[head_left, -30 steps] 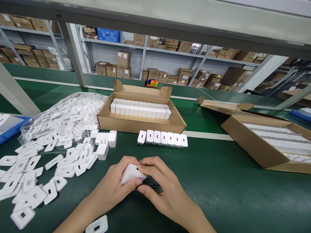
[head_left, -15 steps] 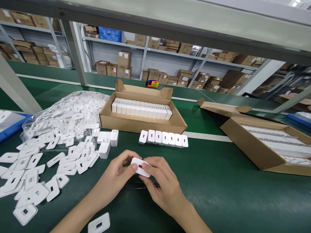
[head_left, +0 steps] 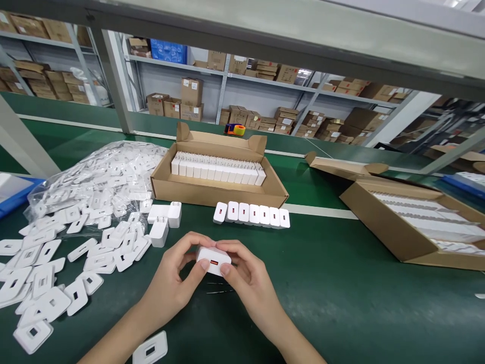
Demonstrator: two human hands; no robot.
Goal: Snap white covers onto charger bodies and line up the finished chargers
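A white USB charger point(head_left: 214, 260) with a red-lined port is held between both hands over the green table. The fingers of my left hand point(head_left: 178, 270) close on its left end, thumb on the front face. My right hand point(head_left: 250, 283) grips the other end in the same way. Beneath them lie thin metal tools point(head_left: 220, 291), partly hidden. A row of several finished-looking chargers point(head_left: 253, 215) stands ahead, ports facing me. Left of the hands are a few loose chargers point(head_left: 159, 231) with pins. One loose white faceplate point(head_left: 150, 349) rests by my left forearm.
An open cardboard box point(head_left: 220, 192) holding a row of chargers stands behind. Many faceplates point(head_left: 49, 303) spread from a clear plastic bag point(head_left: 102, 172) on the left. Another open carton point(head_left: 379, 227) is on the right. A metal beam point(head_left: 265, 35) crosses overhead.
The charger has turned so its port face is more level and toward me. My right fingers have shifted from across its face to its right end.
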